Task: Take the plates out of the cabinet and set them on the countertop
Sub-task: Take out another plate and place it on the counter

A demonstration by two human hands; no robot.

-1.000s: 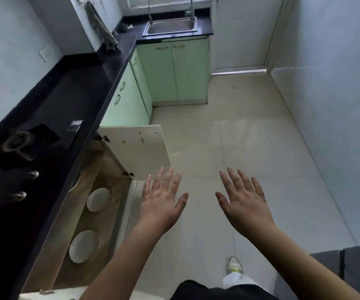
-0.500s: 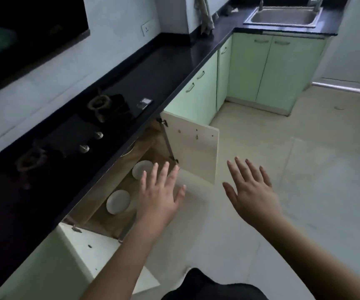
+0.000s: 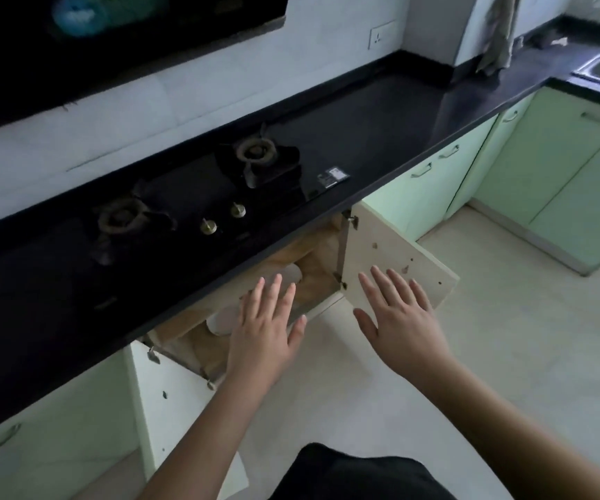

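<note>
both hands are out flat, fingers spread, holding nothing: left hand (image 3: 260,328) in front of the open cabinet (image 3: 313,279), right hand (image 3: 401,319) over the inside of the right door (image 3: 396,263). just past the left hand, two white plates (image 3: 220,321) sit inside the cabinet, partly hidden, the farther plate (image 3: 291,274) under the edge of the black countertop (image 3: 381,128). stove (image 3: 197,196) sits above.
</note>
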